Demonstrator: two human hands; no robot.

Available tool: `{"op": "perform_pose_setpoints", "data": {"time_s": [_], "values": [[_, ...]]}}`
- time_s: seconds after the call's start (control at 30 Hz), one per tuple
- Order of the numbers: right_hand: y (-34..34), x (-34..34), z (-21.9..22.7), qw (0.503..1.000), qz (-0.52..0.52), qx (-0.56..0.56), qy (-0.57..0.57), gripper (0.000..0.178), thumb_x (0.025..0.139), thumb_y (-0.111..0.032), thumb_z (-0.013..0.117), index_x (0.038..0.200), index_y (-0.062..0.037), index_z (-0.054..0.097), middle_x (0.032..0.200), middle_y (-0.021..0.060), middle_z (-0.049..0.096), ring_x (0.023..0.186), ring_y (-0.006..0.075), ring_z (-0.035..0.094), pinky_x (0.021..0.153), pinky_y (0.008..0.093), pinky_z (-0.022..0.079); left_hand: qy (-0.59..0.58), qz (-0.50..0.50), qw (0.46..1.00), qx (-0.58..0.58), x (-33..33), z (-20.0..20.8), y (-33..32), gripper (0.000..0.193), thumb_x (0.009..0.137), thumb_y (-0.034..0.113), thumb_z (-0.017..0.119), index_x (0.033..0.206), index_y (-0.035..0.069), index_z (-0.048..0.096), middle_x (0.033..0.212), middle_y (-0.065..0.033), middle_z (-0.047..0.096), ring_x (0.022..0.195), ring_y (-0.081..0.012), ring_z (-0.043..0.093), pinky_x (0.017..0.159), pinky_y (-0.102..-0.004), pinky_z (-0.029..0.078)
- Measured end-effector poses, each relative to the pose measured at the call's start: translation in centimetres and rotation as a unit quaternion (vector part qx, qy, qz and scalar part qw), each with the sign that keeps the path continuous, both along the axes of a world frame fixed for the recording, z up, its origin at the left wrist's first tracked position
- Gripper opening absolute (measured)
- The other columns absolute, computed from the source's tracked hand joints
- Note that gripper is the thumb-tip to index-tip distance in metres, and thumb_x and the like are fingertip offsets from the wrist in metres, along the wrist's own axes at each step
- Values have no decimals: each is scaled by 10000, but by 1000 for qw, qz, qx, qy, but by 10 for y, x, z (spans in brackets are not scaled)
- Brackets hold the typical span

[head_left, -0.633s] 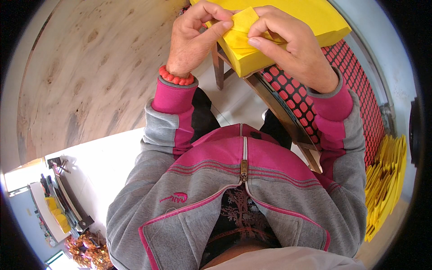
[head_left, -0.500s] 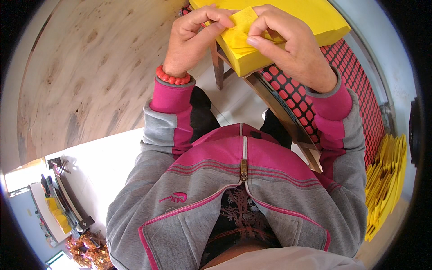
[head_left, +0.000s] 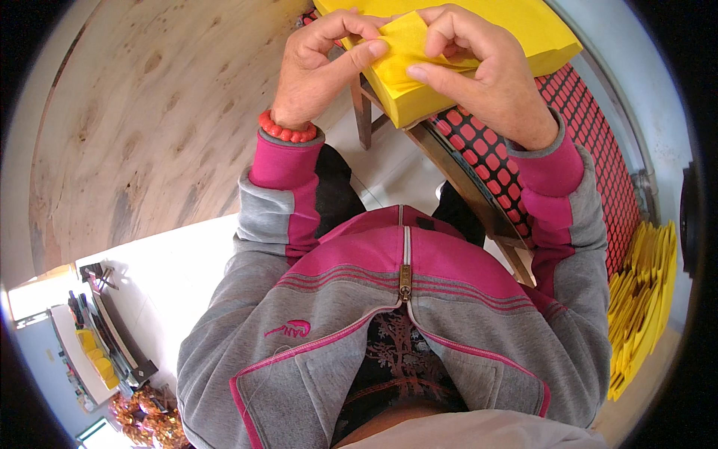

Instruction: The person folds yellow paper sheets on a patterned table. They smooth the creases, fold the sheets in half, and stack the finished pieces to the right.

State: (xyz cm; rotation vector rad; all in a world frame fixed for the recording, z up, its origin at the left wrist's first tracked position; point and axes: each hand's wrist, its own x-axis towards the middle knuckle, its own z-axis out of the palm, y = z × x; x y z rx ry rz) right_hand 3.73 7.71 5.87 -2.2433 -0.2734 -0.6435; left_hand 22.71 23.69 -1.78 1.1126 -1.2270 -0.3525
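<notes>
A small folded sheet of yellow paper [head_left: 402,46] is held between my two hands at the top of the head view. My left hand [head_left: 318,67], with a red beaded bracelet at the wrist, pinches its left side between thumb and fingers. On the other side my right hand [head_left: 486,71] grips the paper with bent fingers, its thumb against the lower fold. Right below the hands lies a broad stack of yellow paper [head_left: 516,34] at the seat's near end. Parts of the folds are hidden behind my fingers.
A wooden board [head_left: 149,127] fills the left. Beneath the yellow stack is a bench with a red and black patterned cover [head_left: 591,127]. Many folded yellow papers [head_left: 642,307] stand in a row at the right. Shiny orange-gold items [head_left: 149,419] sit at the lower left.
My left thumb has moved right and up over the paper, pressing it. My right fingers have shifted slightly, and the lower folds look flatter.
</notes>
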Motion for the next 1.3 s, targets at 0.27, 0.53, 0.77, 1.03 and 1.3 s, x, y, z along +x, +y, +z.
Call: {"op": "perform_pose_setpoints", "data": {"time_s": [0.27, 0.53, 0.77, 1.03, 1.3], "values": [[-1, 3, 3, 996, 55, -62, -39, 158, 871, -66, 741, 996, -19, 657, 1014, 139, 639, 969, 294, 644, 880, 360, 499, 32, 19, 999, -23, -1, -3, -5, 110, 979, 2, 656, 1085, 5, 628, 1129, -96, 703, 1060, -153, 647, 947, -293, 519], [1, 1, 5, 994, 32, -106, -24, 91, 887, -59, 708, 947, -25, 649, 903, 126, 609, 808, 284, 604, 709, 350, 473, 65, 42, 996, -40, -6, -6, -6, 110, 977, -21, 643, 1071, 25, 608, 1133, -113, 704, 1087, -159, 656, 997, -316, 511], [1, 0, 0, 997, 17, -67, -43, 109, 891, -56, 712, 883, -19, 609, 818, 112, 579, 751, 259, 565, 700, 348, 459, -48, 12, 998, -41, 6, -7, 0, 105, 957, -13, 620, 1032, 27, 681, 1200, -111, 704, 1132, -189, 648, 1197, -431, 320], [0, 0, -2, 999, 10, -21, -25, 148, 884, -85, 737, 878, -27, 601, 813, 98, 582, 748, 224, 560, 727, 331, 464, -85, -25, 996, -31, 5, 0, 4, 165, 927, 23, 621, 1069, 26, 706, 1238, -136, 697, 1239, -237, 602, 1229, -469, 245], [0, -1, -4, 998, -19, -48, 24, 158, 925, -79, 711, 940, -13, 569, 962, 61, 565, 891, 134, 538, 824, 263, 455, -93, 2, 995, -30, -7, 9, 3, 164, 879, 41, 732, 1042, 58, 719, 1158, -83, 728, 1096, -168, 648, 1247, -459, 246]]}}
